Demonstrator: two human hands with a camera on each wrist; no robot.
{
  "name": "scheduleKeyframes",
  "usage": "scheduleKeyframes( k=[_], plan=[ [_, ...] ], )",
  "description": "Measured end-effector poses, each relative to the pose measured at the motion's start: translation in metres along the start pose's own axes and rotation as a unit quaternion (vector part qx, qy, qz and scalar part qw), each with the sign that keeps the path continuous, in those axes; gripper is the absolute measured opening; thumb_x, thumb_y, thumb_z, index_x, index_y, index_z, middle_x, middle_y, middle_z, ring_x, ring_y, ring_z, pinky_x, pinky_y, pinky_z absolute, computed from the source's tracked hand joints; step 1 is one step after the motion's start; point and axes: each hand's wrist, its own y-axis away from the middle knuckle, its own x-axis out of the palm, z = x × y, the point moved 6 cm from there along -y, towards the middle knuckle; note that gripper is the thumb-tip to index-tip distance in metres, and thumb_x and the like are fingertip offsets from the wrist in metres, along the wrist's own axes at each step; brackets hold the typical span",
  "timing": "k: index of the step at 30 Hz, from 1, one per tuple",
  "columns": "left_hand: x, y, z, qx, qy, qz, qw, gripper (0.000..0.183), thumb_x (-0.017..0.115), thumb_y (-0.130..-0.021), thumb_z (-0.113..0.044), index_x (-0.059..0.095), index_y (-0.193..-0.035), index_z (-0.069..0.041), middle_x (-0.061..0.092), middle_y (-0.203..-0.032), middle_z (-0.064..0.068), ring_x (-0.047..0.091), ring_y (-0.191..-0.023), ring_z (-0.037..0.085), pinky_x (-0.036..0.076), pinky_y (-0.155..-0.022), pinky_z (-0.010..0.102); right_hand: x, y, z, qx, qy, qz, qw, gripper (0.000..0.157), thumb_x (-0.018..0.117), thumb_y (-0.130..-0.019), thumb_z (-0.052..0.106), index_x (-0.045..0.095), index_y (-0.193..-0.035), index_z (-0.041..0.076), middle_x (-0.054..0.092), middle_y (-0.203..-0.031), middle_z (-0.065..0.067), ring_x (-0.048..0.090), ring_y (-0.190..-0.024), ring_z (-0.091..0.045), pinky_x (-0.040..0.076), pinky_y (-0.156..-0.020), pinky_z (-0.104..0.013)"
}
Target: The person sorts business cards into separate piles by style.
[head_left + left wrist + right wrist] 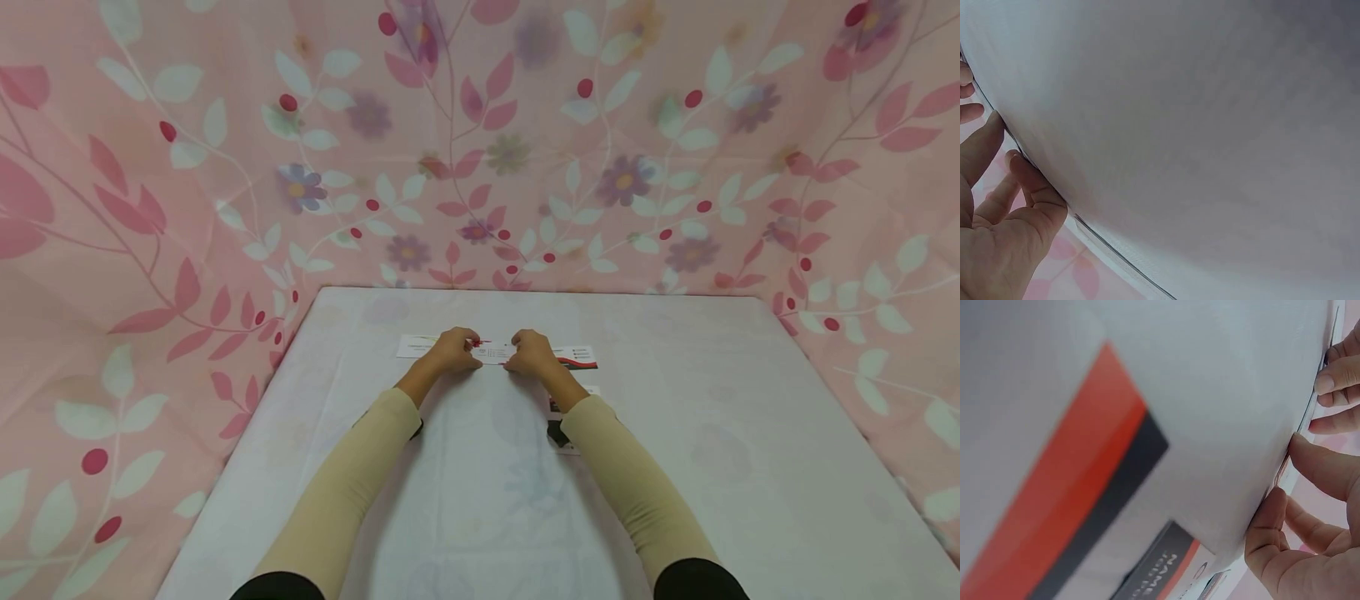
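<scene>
Near the back of the white table, a printed business card [493, 353] lies flat between the two hands. My left hand [452, 350] holds its left side, thumb and fingertips at the edge. At the right side, my right hand [534, 354] holds it the same way. In the left wrist view, the left hand [1010, 231] has its thumb and bent index finger against the thin card edge. The right wrist view shows the right hand [1310, 531] similarly placed. A white card [412, 346] lies left of the middle one; a red-and-black-striped card [581, 357] lies right.
Under the right forearm, more cards [555, 406] are partly hidden by the sleeve. A dark card [1166, 569] with "NAME" printed on it shows in the right wrist view. Pink floral cloth [480, 167] hangs behind and beside the white-covered table [712, 392].
</scene>
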Motion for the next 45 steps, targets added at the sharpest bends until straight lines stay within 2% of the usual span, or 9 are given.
scheduleKeyframes(
  k=[10,23,45],
  plan=[
    [0.0008,-0.0002,-0.0006,-0.001,0.000,0.003,1.0000,0.052,0.079,-0.083,-0.015,0.061,-0.130,-0.004,0.062,-0.111,0.014,0.054,-0.097,0.023,0.047,-0.092,0.038,0.0010,-0.0031,-0.0050,0.005,-0.006,0.010,1.000,0.055,0.077,-0.085,0.020,0.057,-0.133,0.002,0.061,-0.121,-0.017,0.056,-0.105,-0.029,0.049,-0.097,-0.042],
    [0.0013,0.0004,0.0015,-0.002,0.001,0.001,1.0000,0.052,0.078,-0.084,-0.016,0.060,-0.130,-0.005,0.062,-0.111,0.013,0.055,-0.097,0.023,0.047,-0.091,0.037,0.0034,-0.0047,-0.0059,-0.003,-0.001,0.002,1.000,0.055,0.078,-0.084,0.019,0.058,-0.132,0.001,0.061,-0.117,-0.017,0.054,-0.105,-0.030,0.046,-0.100,-0.044],
    [0.0006,0.0020,-0.0015,-0.001,-0.019,0.010,0.9998,0.051,0.077,-0.085,-0.017,0.059,-0.131,-0.005,0.061,-0.111,0.013,0.054,-0.100,0.024,0.046,-0.094,0.038,0.0035,-0.0044,-0.0096,0.004,-0.019,0.013,1.000,0.055,0.077,-0.086,0.021,0.057,-0.134,0.005,0.061,-0.121,-0.016,0.055,-0.107,-0.029,0.048,-0.101,-0.043]
  ],
)
